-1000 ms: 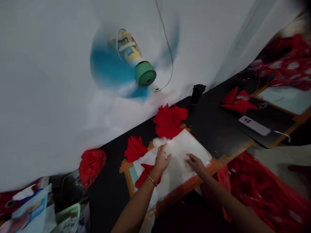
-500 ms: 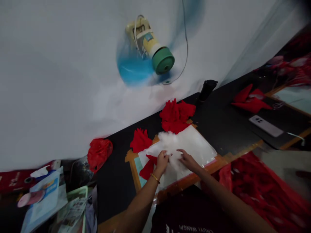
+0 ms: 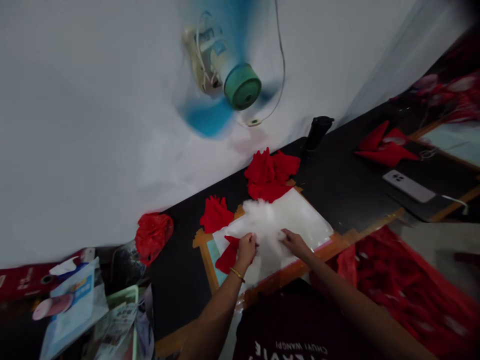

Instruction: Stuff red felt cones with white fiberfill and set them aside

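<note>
A mound of white fluffy stuffing (image 3: 258, 212) lies on the pale sheet-covered work mat (image 3: 305, 215). My left hand (image 3: 246, 250) is closed at the left side of the fluff; what its fingers grip is hidden. Just beside that wrist, a small red cloth piece (image 3: 226, 256) rests on the mat. My right hand (image 3: 296, 243) faces the left one across a short gap, its fingertips pinching a little white tuft. Behind the mat are two heaps of red fabric, a smaller red heap (image 3: 215, 215) and a larger red heap (image 3: 268, 172).
A spinning fan (image 3: 243, 87) hangs on the wall. The black table carries a dark tumbler (image 3: 318, 132), a phone (image 3: 408, 186), a red folded piece (image 3: 388, 145) and a red plastic bag (image 3: 153, 237). Right below, a large red bag (image 3: 408, 290) holds red pieces. Packages (image 3: 71, 300) crowd the left.
My right fingers, spread before, have closed on a white tuft. My left fingers have curled tighter. The view has shifted slightly.
</note>
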`<action>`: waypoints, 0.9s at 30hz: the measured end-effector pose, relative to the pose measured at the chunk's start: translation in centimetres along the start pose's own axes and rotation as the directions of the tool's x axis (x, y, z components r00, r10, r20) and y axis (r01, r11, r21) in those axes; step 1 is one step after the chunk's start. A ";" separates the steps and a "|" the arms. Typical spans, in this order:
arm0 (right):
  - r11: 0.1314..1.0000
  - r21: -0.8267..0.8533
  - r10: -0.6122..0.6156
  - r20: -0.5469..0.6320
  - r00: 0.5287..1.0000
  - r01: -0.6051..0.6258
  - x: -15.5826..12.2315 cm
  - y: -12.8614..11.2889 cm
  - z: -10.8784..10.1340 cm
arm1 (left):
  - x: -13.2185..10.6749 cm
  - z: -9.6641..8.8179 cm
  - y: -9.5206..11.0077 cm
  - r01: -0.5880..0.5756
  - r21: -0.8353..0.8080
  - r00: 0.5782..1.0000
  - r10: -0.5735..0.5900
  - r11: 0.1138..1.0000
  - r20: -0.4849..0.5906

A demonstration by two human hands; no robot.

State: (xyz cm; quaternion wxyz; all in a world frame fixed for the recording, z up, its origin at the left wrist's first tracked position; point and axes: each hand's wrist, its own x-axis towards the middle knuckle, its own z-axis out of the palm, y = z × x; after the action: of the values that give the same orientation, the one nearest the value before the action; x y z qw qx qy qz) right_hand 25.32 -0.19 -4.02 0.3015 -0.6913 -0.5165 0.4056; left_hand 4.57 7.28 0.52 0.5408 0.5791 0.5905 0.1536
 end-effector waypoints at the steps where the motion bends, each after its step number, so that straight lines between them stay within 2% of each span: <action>1: 1.000 0.006 -0.003 0.004 1.000 0.003 0.0 -0.2 0.1 | 0.0 0.2 0.1 -0.003 -0.005 1.000 0.003 1.000 -0.004; 6: 0.995 0.100 -0.038 0.076 0.996 0.031 0.1 -2.3 1.5 | 0.1 1.9 0.7 -0.047 -0.034 0.999 0.048 0.998 0.019; 9: 0.994 0.111 -0.014 0.053 0.999 0.008 0.1 -2.8 1.9 | 0.2 2.2 0.7 -0.056 -0.044 0.998 0.058 0.997 0.035; 16: 0.994 0.101 0.049 0.005 0.999 -0.049 0.1 -1.1 1.3 | 0.3 0.8 -0.3 0.004 -0.033 0.999 -0.005 0.999 -0.044; 22: 0.990 0.082 0.111 -0.008 0.994 -0.110 1.0 0.1 1.5 | 0.1 1.1 -0.9 0.045 -0.011 0.996 -0.046 0.999 -0.083; 24: 0.990 0.089 0.112 0.004 0.994 -0.112 1.0 0.3 1.5 | 0.0 1.2 -1.2 0.065 0.009 0.995 -0.064 0.998 -0.081; 27: 0.972 0.198 0.113 0.080 0.990 -0.127 0.8 0.9 1.4 | -0.1 1.3 -1.6 0.069 0.059 0.997 -0.067 0.996 -0.033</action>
State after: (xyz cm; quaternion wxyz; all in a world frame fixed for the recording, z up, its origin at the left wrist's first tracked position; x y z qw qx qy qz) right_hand 24.61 0.29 -5.70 0.3273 -0.6727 -0.4398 0.4970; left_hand 4.81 6.17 -1.25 0.5188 0.5724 0.6224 0.1261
